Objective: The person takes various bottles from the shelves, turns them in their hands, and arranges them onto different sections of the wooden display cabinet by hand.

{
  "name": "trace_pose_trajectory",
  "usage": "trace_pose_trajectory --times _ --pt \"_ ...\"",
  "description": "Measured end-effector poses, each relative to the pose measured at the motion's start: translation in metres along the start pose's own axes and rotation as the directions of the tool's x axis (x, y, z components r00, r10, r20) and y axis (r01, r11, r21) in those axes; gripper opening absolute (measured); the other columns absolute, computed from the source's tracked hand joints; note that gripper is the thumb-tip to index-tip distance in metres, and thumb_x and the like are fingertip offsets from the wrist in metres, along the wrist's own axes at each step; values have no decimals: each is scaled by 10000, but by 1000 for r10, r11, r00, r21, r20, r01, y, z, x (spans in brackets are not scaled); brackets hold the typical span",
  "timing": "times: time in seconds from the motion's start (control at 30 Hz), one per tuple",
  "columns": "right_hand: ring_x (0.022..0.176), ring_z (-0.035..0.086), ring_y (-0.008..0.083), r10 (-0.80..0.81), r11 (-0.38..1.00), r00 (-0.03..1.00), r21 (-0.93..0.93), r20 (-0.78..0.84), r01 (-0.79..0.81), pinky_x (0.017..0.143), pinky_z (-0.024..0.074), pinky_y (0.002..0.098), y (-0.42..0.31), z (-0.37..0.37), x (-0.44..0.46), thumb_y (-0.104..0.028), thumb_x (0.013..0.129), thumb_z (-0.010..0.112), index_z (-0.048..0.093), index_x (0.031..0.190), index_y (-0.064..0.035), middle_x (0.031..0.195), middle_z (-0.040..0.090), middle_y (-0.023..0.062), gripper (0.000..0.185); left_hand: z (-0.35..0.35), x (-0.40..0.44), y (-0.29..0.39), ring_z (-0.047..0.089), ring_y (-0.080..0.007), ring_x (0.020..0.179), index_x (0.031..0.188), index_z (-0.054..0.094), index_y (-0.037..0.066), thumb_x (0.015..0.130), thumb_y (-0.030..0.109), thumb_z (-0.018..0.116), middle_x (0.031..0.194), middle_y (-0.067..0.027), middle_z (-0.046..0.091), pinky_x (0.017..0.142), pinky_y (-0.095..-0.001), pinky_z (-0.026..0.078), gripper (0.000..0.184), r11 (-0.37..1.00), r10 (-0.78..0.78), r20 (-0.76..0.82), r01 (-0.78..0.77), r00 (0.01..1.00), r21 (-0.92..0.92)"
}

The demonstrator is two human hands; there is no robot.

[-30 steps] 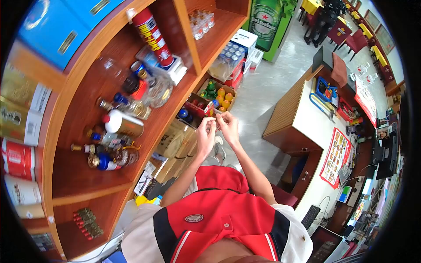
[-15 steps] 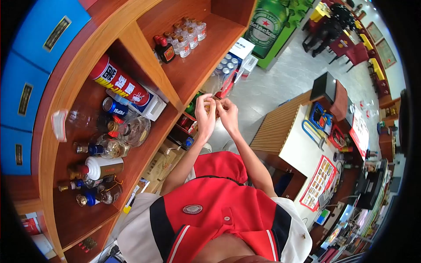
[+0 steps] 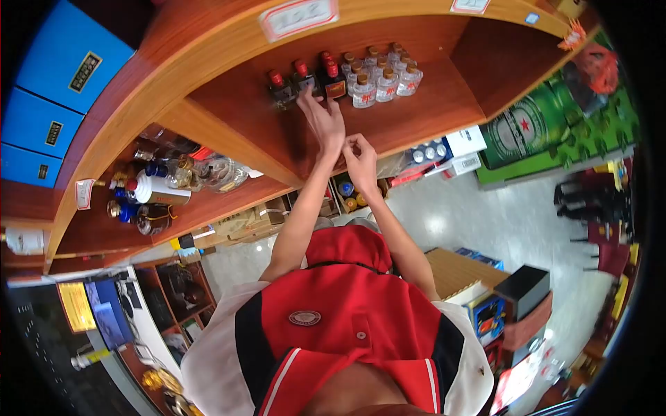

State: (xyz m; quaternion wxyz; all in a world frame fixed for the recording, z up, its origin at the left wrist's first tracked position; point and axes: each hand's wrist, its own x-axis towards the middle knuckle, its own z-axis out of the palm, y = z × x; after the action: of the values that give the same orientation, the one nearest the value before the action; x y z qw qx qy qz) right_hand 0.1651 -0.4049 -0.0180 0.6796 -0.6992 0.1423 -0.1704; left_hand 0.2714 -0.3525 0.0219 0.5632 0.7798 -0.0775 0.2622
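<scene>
My left hand (image 3: 323,125) reaches into the upper shelf with its fingers stretched out and apart. Its fingertips are at a small dark bottle with a red cap (image 3: 304,75); I cannot tell whether they touch it. Beside that bottle stand another red-capped bottle (image 3: 281,90) and a dark one with a red and gold label (image 3: 335,84). Close to my left wrist, at the shelf's front edge, my right hand (image 3: 361,163) has its fingers curled together. Whatever may be inside them is hidden.
Several small clear bottles (image 3: 386,86) stand right of the dark ones. Larger bottles (image 3: 163,187) fill the left compartment, past a wooden divider (image 3: 229,142). Beer cans (image 3: 428,151) and a white box (image 3: 466,141) sit below the shelf, near a green Heineken display (image 3: 527,132).
My hands were together below the shelf, fingers pinched. Now they are apart, and my left hand has moved up to the dark bottles. The view has turned toward the upper shelf.
</scene>
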Motion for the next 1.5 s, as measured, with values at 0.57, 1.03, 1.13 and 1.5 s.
trace_pose_trajectory --times 0.57,1.03,1.13,1.5 --pt "828 701 156 234 897 889 265 392 -353 674 568 289 21 -44 58 -209 1067 608 617 1141 11 979 710 112 232 20 58 -16 639 -482 1006 1121 613 -14 960 179 745 1148 -234 600 816 -552 520 283 827 180 -171 -55 969 559" --pt "1325 577 274 191 118 568 556 800 -823 1076 476 359 23 -24 81 -399 1105 537 465 1507 -35 1485 557 141 548 -46 -18 55 654 -205 1092 1267 573 -37 1021 41 661 1169 -132 624 970 -348 551 273 994 -108 -29 109 994 13" --pt "1303 592 282 201 187 621 593 758 -784 1033 514 375 17 -50 50 -302 1097 567 460 1513 -60 1452 580 135 492 -66 -47 58 622 -229 1215 1369 520 -52 1045 23 606 1321 -153 582 1036 -354 520 343 970 -202 35 205 979 -134" --pt "1289 604 309 221 650 738 467 638 -599 1023 579 476 -2 -76 -95 -29 1015 637 418 1526 -115 1465 528 133 563 -192 -175 56 540 -241 1387 1493 460 55 1089 146 569 1518 -139 532 1108 -423 500 429 624 -544 306 621 781 -474"
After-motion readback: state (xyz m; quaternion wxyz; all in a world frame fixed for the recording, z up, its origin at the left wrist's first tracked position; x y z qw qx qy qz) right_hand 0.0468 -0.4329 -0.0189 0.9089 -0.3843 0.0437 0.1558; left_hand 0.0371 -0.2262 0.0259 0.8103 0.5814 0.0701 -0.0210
